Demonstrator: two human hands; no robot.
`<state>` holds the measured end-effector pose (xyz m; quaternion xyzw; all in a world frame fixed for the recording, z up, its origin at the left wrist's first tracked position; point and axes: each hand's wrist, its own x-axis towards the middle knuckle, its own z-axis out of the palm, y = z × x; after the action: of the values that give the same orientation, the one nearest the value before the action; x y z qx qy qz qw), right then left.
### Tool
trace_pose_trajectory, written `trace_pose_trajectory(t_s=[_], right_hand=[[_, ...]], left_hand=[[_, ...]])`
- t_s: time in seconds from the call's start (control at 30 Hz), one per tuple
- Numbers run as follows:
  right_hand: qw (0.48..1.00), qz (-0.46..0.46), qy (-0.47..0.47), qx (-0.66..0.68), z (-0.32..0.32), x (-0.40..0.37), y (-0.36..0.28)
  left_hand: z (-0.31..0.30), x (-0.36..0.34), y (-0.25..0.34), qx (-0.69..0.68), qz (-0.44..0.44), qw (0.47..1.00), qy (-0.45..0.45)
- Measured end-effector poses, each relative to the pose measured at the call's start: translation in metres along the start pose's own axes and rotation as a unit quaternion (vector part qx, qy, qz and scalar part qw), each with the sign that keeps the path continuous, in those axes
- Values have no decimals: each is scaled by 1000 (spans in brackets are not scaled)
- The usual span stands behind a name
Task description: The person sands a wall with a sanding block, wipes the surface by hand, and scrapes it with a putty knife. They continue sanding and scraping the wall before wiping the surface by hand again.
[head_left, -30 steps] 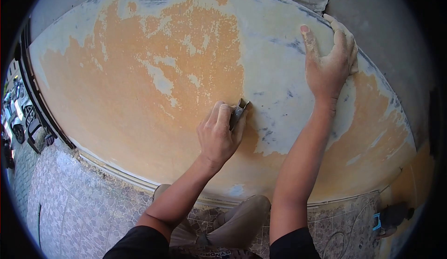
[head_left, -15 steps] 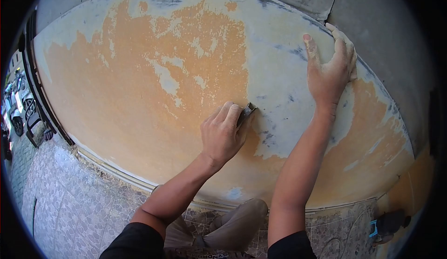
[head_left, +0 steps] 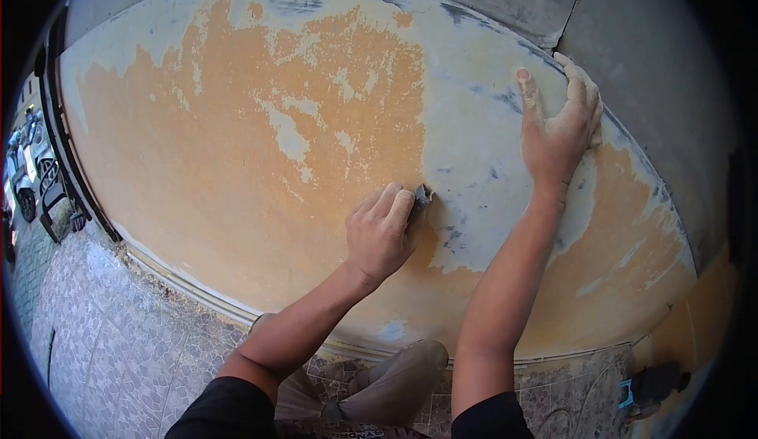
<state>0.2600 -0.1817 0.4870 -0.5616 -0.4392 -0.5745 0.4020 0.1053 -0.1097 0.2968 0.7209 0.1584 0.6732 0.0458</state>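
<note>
My left hand (head_left: 380, 230) is closed around a small dark metal scraper (head_left: 421, 199), whose end touches the painted surface (head_left: 237, 147). The scraper sits at the border between orange paint and a pale, bared area (head_left: 466, 155) with dark smudges. Most of its body is hidden inside my fingers. Farther up and to the right, my dust-covered right hand (head_left: 559, 135) rests against the surface near its curved upper edge. Its thumb is spread away from the other fingers, which lie along that edge.
Grey wall (head_left: 632, 84) with a crack lies beyond the upper edge. Patterned stone paving (head_left: 118, 344) with pale dust runs below. A dark frame (head_left: 59, 139) and a parked motorcycle (head_left: 28, 178) stand at the left. Another person (head_left: 655, 384) is at the lower right.
The scraper and my left hand have moved slightly down, and the scraper has turned a little. My right hand stays by the upper edge. The whole view has shifted slightly.
</note>
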Motion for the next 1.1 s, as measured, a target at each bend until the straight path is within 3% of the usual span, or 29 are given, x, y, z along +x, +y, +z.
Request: trace_pose_trajectory(t_s=[0.2,0.27,0.43,0.5,0.67,0.73,0.9,1.0,1.1], right_hand=[[999,4,-32,-2,-7,2,0],[999,5,-31,-4,-8,2,1],[1000,6,-18,-15,-6,-1,-1],[1000,4,-21,-9,-6,0,-1],[999,6,-35,-3,-9,1,0],[999,13,-37,2,-9,2,0],[1000,11,-19,2,-4,0,0],[1000,8,-18,-3,-4,0,0],[1000,0,-28,-2,-7,1,1]], left_hand=[[-1,92,11,-23,-21,994,103],[3,79,16,-30,-29,993,113],[12,-13,7,1,6,1000,-3],[6,-1,8,-32,6,999,-15],[-6,96,12,-40,-33,994,94],[-7,104,17,-28,-57,994,91],[14,-17,3,6,-1,1000,-20],[3,-11,4,-13,2,999,-33],[4,49,4,-59,-23,994,87]])
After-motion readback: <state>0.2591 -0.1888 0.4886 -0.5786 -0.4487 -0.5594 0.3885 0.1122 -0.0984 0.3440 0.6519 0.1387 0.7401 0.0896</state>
